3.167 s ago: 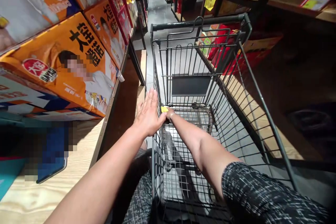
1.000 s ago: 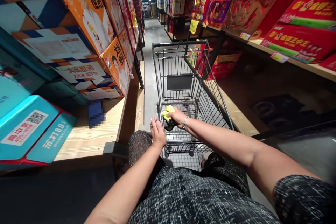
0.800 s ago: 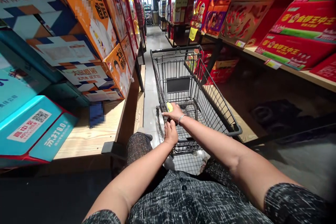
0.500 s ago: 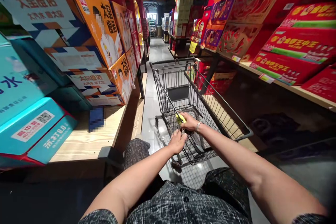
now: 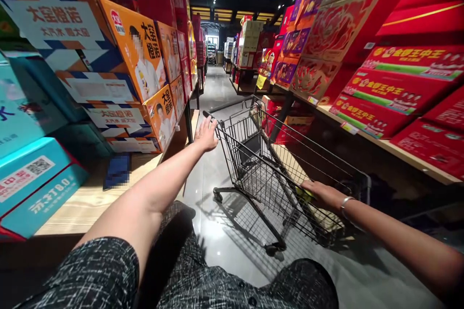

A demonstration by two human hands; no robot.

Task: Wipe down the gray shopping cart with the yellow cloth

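A black wire shopping cart (image 5: 250, 147) stands at an angle in front of me, its basket toward the right shelf. My left hand (image 5: 206, 136) is at the left end of the cart's handle, fingers stretched out and apart. I cannot tell whether it touches the bar. My right hand (image 5: 321, 194), with a bracelet at the wrist, is at the near side of the basket. Its fingers close over a yellow cloth (image 5: 304, 194), which is mostly hidden under the hand.
At left, a wooden shelf (image 5: 72, 207) bears orange drink cartons (image 5: 132, 53), a turquoise box (image 5: 39, 188) and a dark blue flat item (image 5: 118, 171). Red boxes (image 5: 384, 94) fill the right shelf. The tiled aisle (image 5: 213, 82) runs ahead between the shelves.
My hands have moved apart: the left up and forward to the handle, the right down and to the right with the yellow cloth. The cart has turned, its near end swinging right.
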